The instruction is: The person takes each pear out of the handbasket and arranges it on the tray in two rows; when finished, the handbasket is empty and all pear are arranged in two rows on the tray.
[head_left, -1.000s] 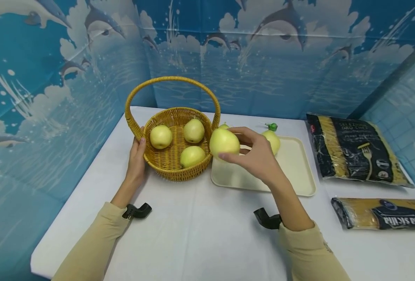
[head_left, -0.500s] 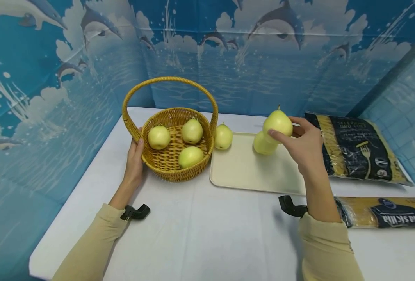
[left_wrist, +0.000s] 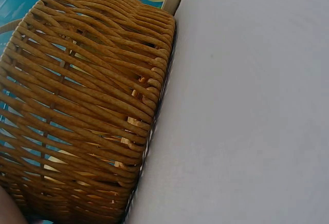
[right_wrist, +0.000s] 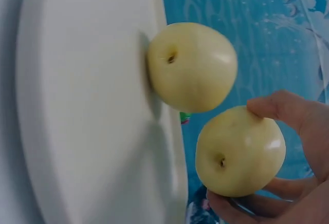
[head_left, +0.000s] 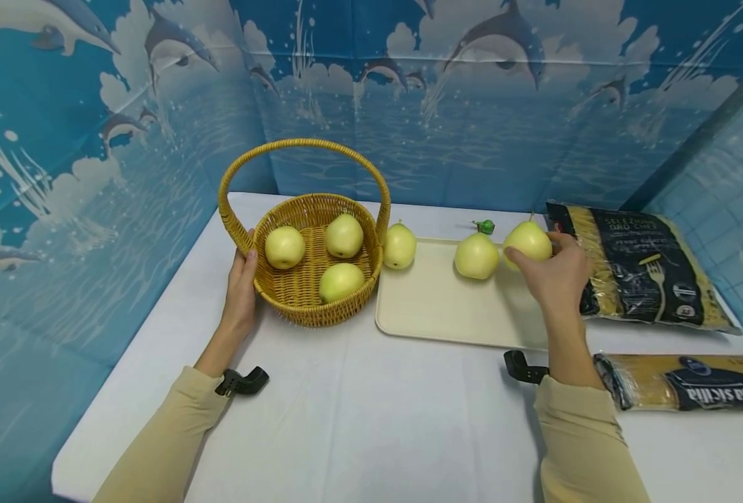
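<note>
My right hand point(head_left: 556, 269) holds a pale yellow-green pear point(head_left: 528, 241) between thumb and fingers, over the right end of a cream tray point(head_left: 440, 300). In the right wrist view the held pear point(right_wrist: 240, 152) hangs close beside another pear point(right_wrist: 193, 67) on the tray. A third pear point(head_left: 400, 246) sits at the tray's left end, against the basket. My left hand point(head_left: 239, 286) grips the left side of a round wicker basket point(head_left: 311, 314), its thumb at the rim near the handle. Three pears, one of them nearest the front point(head_left: 342, 282), lie apart inside the basket.
A black-and-gold pasta bag point(head_left: 648, 269) lies right of the tray, with a long spaghetti packet point(head_left: 692, 382) in front of it. A small green object point(head_left: 486, 226) rests behind the tray. The basket's tall handle point(head_left: 305, 142) arches above it, before a dolphin-printed curtain point(head_left: 371, 126).
My right hand has carried the pear from beside the basket's right rim rightward, then lowered it to the tray's right end. My left hand has stayed on the basket.
</note>
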{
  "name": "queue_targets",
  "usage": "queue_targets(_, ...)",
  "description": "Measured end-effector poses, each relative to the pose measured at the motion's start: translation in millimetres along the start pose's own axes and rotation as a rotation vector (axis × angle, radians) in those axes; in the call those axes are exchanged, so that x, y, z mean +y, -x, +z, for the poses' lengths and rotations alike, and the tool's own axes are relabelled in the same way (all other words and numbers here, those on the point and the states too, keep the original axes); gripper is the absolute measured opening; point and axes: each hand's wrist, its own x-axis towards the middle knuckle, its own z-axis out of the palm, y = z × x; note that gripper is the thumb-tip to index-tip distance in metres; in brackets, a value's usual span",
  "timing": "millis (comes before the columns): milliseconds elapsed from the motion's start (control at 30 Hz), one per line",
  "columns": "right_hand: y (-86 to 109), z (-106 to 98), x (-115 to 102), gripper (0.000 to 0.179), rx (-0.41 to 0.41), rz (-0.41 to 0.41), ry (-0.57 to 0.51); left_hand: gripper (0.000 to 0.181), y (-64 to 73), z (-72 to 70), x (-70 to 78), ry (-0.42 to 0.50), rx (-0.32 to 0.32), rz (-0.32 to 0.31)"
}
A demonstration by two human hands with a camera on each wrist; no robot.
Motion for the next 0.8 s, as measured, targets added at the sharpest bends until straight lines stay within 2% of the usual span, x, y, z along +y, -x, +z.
queue_targets(200,-3.7,11.0,10.3,0.088,-0.012,0.030,0.094,0.067,-0.4,-0.1,-0.6,-0.008,-0.002,0.003)
queue_targets(433,-2.5,16.4,15.4,0.091,-0.017,0.047,0.120,0.067,-0.2,0.1,-0.4,-0.012,-0.003,-0.002)
queue_targets(800,-1.8,17.9,11.6,0.085,0.011,0.012,0.145,0.065,1.0,0.2,2.4,-0.019,0.011,-0.016)
